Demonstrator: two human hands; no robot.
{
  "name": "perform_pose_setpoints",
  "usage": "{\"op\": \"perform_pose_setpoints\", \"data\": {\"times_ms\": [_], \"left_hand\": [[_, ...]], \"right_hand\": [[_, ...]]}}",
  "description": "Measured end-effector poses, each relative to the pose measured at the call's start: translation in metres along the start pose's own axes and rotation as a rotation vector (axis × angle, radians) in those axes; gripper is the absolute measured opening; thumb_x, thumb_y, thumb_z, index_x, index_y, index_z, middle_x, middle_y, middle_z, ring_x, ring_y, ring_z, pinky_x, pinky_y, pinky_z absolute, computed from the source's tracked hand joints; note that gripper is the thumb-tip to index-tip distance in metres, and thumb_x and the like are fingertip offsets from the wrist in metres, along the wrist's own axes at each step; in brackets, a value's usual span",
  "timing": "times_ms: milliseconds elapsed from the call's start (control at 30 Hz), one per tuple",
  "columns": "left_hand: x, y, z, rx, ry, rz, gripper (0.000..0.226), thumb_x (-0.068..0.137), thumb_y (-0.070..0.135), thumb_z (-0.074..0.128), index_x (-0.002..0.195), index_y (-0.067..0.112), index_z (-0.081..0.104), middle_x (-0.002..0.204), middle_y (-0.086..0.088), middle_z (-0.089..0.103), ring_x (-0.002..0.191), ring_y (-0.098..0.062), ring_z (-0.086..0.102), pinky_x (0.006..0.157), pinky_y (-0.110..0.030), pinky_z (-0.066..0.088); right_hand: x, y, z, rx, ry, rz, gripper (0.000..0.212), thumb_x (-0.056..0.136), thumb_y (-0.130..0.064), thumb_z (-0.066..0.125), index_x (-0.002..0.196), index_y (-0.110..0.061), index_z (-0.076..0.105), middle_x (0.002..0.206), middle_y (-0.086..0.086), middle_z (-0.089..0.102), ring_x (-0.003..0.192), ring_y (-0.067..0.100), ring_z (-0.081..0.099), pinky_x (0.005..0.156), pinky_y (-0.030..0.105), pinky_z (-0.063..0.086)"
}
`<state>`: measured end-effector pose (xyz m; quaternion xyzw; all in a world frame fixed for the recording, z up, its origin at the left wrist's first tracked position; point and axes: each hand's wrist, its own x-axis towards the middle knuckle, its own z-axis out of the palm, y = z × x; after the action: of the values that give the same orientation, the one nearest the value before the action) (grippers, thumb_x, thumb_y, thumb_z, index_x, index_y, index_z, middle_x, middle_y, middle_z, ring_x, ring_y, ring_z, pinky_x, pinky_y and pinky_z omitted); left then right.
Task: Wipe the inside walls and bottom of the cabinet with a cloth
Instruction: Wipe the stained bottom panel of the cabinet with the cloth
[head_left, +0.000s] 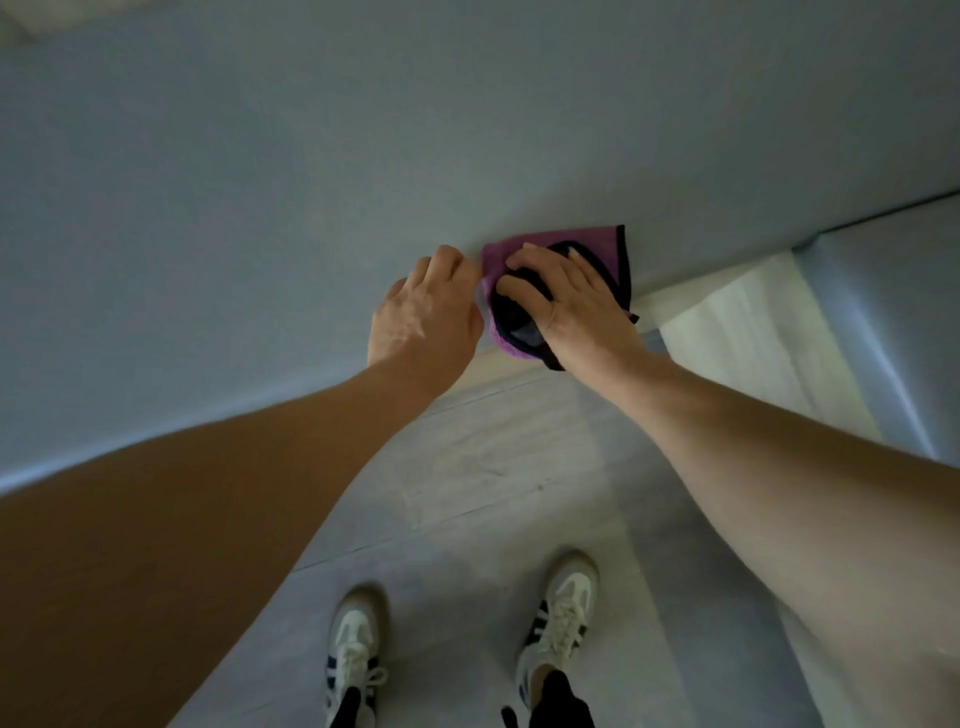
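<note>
**Cloth held against grey panel, both hands**

- Cloth (608, 249): purple, black-edged, bunched and folded; pressed to the lower part of the panel, just above its bottom edge. No label or writing readable.
- Right hand (569, 299): lies over the cloth, fingers curled into its folds and gripping it.
- Left hand (428, 312): just left of the cloth, fingers bent against the panel, fingertips at the cloth's left edge; whether they pinch it cannot be told.
- Panel (311, 182): flat blue-grey surface, unmarked, filling the view above and left of the cloth.
- Floor (493, 467): pale grey wood-look planks below the cloth.
- Shoes (561, 618): white with dark stripes, on the floor well below the cloth; brand unreadable.
</note>
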<state>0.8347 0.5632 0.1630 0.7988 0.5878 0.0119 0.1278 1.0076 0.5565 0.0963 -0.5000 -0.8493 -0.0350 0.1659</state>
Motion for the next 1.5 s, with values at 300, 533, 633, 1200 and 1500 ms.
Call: {"op": "perform_pose_setpoints", "data": {"times_ms": [300,533,633,1200,1500], "left_hand": [[0.055,0.111,0.021,-0.020,0.008,0.054,0.032,0.096,0.022,0.042,0.128,0.018,0.047,0.127,-0.002,0.042,0.113,-0.019,0.045,0.086,-0.031,0.041],[0.076,0.148,0.026,0.026,-0.012,0.057,0.031,0.096,0.023,0.043,0.126,0.015,0.045,0.126,-0.004,0.040,0.112,-0.020,0.043,0.083,-0.031,0.041],[0.079,0.151,0.023,0.043,-0.010,0.055,0.031,0.096,0.024,0.042,0.126,0.015,0.046,0.124,-0.004,0.041,0.111,-0.020,0.044,0.082,-0.031,0.041],[0.027,0.102,-0.054,-0.025,-0.022,-0.055,0.033,0.096,0.023,0.042,0.129,0.018,0.043,0.126,-0.002,0.043,0.114,-0.021,0.048,0.088,-0.036,0.045],[-0.130,-0.055,-0.122,-0.111,-0.005,-0.244,0.031,0.097,0.020,0.041,0.128,0.018,0.044,0.125,-0.001,0.045,0.111,-0.021,0.050,0.083,-0.033,0.042]], "right_hand": [[-0.050,0.142,-0.036,-0.058,-0.005,0.161,0.038,0.079,-0.015,0.043,0.117,-0.016,0.046,0.126,0.009,0.041,0.113,0.031,0.046,0.107,0.048,0.031],[-0.059,0.189,-0.064,-0.069,-0.051,0.295,0.033,0.082,-0.012,0.048,0.114,-0.018,0.047,0.122,0.011,0.046,0.109,0.025,0.039,0.090,0.041,0.044],[-0.053,0.194,-0.079,-0.093,-0.210,0.413,0.040,0.081,-0.008,0.059,0.120,-0.014,0.051,0.127,0.016,0.046,0.114,0.033,0.045,0.073,0.041,0.044],[0.018,0.104,-0.151,0.052,-0.413,0.719,0.045,0.075,0.000,0.068,0.114,-0.014,0.049,0.110,0.013,0.047,0.087,0.031,0.052,0.065,0.031,0.032],[0.072,-0.138,-0.146,0.317,-0.463,0.503,0.035,0.082,0.003,0.052,0.115,-0.011,0.054,0.108,0.016,0.046,0.087,0.033,0.053,0.065,0.033,0.039]]}}
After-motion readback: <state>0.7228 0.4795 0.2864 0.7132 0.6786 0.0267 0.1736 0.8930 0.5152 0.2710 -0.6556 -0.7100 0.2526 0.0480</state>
